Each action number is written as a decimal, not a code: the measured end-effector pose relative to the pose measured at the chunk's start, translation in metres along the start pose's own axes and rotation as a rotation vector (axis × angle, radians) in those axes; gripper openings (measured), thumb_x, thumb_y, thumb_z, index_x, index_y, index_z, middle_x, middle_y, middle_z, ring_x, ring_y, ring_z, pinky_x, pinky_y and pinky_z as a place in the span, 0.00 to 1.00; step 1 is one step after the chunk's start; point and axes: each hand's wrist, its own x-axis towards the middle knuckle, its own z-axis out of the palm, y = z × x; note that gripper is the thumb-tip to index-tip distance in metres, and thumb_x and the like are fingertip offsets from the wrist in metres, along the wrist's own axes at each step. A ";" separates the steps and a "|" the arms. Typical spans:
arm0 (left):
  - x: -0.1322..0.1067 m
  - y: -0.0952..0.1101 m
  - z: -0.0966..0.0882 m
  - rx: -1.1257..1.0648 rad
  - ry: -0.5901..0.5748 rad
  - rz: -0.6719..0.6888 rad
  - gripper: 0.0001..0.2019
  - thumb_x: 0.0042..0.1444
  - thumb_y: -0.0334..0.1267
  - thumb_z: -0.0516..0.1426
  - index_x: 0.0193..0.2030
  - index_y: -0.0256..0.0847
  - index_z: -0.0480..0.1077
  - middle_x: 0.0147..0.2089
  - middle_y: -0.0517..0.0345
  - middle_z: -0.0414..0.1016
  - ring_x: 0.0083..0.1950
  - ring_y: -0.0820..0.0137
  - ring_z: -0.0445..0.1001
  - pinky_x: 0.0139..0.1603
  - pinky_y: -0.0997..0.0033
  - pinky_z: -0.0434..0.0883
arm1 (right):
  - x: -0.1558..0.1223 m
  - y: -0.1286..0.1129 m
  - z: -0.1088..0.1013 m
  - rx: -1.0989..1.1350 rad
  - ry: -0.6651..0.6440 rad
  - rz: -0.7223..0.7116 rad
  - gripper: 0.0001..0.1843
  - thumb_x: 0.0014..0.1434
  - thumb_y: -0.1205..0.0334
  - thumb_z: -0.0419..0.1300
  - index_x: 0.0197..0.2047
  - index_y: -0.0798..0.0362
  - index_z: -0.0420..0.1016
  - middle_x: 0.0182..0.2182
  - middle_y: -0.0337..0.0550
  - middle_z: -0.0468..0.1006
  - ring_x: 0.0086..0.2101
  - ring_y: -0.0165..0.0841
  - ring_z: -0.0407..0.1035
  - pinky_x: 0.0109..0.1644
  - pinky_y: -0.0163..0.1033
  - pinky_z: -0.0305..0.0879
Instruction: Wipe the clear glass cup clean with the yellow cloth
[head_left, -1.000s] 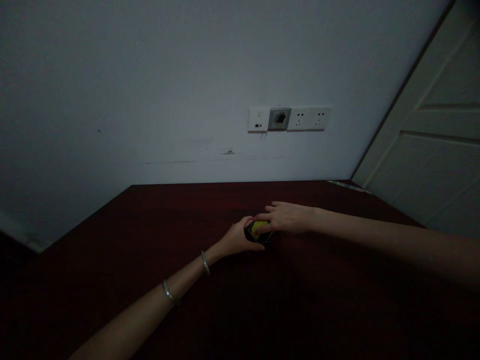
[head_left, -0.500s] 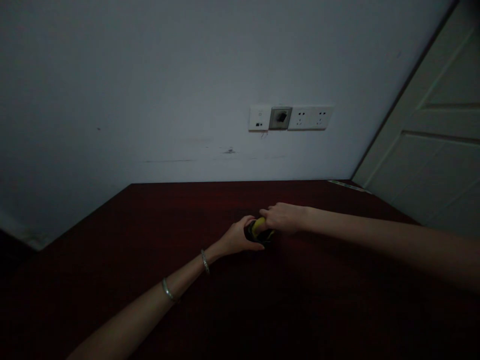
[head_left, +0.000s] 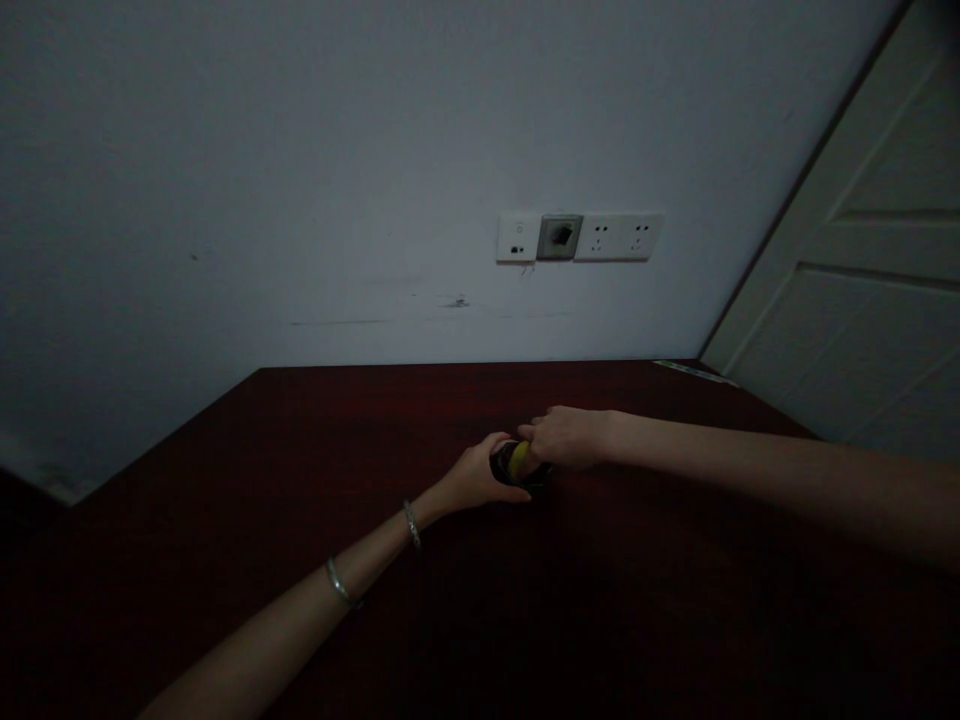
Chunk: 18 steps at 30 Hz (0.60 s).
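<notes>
A small dark object with a yellow part rests on the dark red table; the dim light hides what it is. My left hand is curled round its left side and wears two thin bracelets on the wrist and forearm. From the right, my right hand reaches in with fingers bent, pinching the yellow part on top. Both hands meet over the object near the table's middle.
A white wall rises behind the table, with a row of sockets and a switch plate. A pale panelled door stands at the right. A thin light strip lies at the table's far right corner.
My right hand's fingers have curled from stretched out to a pinch on the yellow part. My left hand has stayed on the object.
</notes>
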 end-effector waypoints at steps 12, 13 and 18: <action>0.001 0.000 0.001 0.072 0.027 -0.047 0.39 0.32 0.43 0.70 0.54 0.40 0.63 0.51 0.49 0.73 0.50 0.57 0.73 0.50 0.57 0.70 | -0.002 -0.010 0.005 0.024 0.061 0.191 0.13 0.61 0.70 0.53 0.45 0.55 0.76 0.47 0.58 0.71 0.43 0.44 0.67 0.36 0.42 0.59; 0.001 0.000 0.001 0.072 0.025 -0.051 0.39 0.32 0.43 0.70 0.54 0.40 0.63 0.51 0.49 0.73 0.50 0.58 0.73 0.49 0.57 0.70 | -0.002 -0.010 0.004 0.058 0.028 0.196 0.13 0.59 0.70 0.54 0.46 0.54 0.75 0.45 0.57 0.73 0.41 0.42 0.69 0.34 0.40 0.59; 0.001 -0.001 0.002 0.029 0.012 -0.037 0.38 0.32 0.42 0.70 0.53 0.40 0.63 0.50 0.50 0.74 0.49 0.60 0.73 0.48 0.59 0.71 | 0.000 -0.003 -0.005 0.245 -0.142 0.131 0.20 0.51 0.68 0.60 0.48 0.48 0.75 0.36 0.44 0.77 0.31 0.34 0.70 0.29 0.36 0.59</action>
